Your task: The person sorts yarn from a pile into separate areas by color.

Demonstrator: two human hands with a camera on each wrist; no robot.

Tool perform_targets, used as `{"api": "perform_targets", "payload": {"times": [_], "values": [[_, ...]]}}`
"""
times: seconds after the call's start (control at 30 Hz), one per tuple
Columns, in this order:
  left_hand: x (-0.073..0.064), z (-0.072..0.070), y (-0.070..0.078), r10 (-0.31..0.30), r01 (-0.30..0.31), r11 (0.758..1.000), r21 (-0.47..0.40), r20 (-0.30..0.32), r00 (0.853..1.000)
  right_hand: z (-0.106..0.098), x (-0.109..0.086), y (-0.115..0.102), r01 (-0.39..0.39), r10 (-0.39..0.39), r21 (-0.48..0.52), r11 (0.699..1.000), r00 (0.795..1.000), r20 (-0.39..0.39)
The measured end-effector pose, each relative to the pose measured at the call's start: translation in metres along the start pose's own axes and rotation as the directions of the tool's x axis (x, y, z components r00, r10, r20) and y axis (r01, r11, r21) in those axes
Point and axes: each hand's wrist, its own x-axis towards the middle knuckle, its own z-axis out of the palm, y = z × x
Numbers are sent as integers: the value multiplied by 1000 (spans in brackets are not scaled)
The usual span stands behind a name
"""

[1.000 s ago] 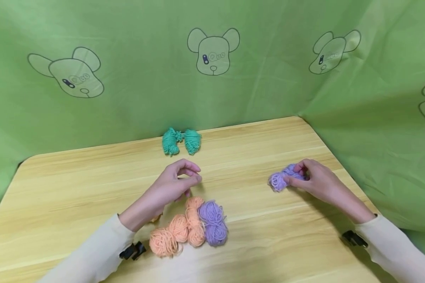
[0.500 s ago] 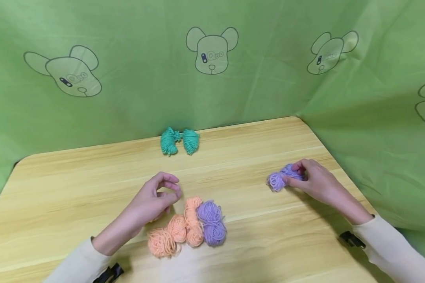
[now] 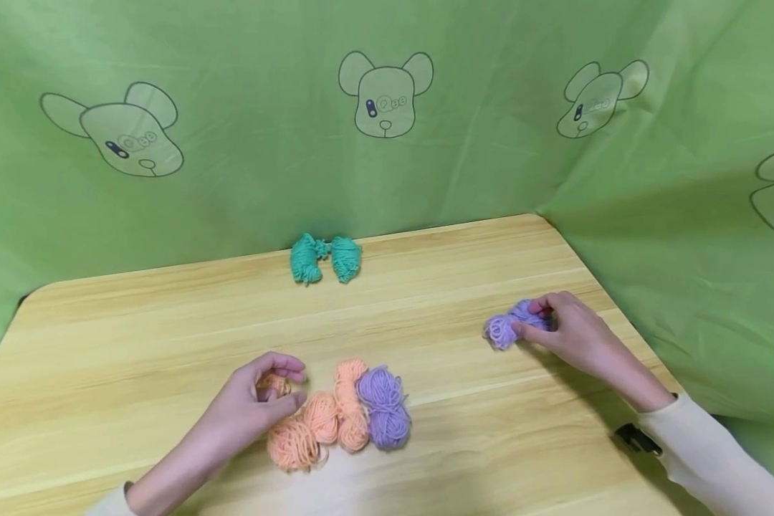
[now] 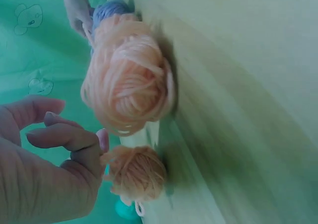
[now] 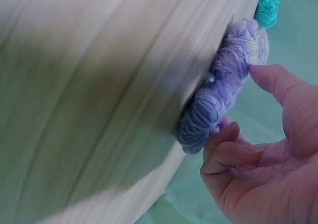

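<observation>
In the head view, my left hand (image 3: 241, 405) hovers with loosely bent fingers around a small ball of orange yarn (image 3: 276, 385), partly hidden behind the thumb and fingers. In the left wrist view, a fingertip is close to that ball; whether it touches cannot be told. Just right of this hand lie peach-orange yarn bundles (image 3: 293, 444), with a purple yarn skein (image 3: 387, 412) against their right side. At the right of the table, my right hand (image 3: 574, 333) pinches another purple yarn skein (image 3: 502, 332) between thumb and fingers. That skein rests on the wood.
A teal yarn skein (image 3: 345, 259) with two bunched ends lies near the back edge of the wooden table (image 3: 426, 301). Green cloth (image 3: 477, 143) printed with bear outlines hangs behind the table and along its right side.
My left hand has drawn back toward the front left, from beyond the peach yarn to the small orange ball. My right hand stays at the purple skein.
</observation>
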Motion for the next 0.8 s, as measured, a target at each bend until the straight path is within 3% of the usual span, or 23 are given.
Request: {"api": "perform_targets", "payload": {"times": [0.27,0.5,0.8], "values": [[-12,-9,-7,74,-78,993,85,50,996,0,1,-2,-6,6,-8,1000,1000,9],[-23,-9,-17,123,-132,984,119,86,989,2,0,-3,-18,18,-19,1000,1000,-9],[-30,-4,-26,74,-81,988,129,54,996,4,-4,-6,-42,42,2,999,999,-34]]}}
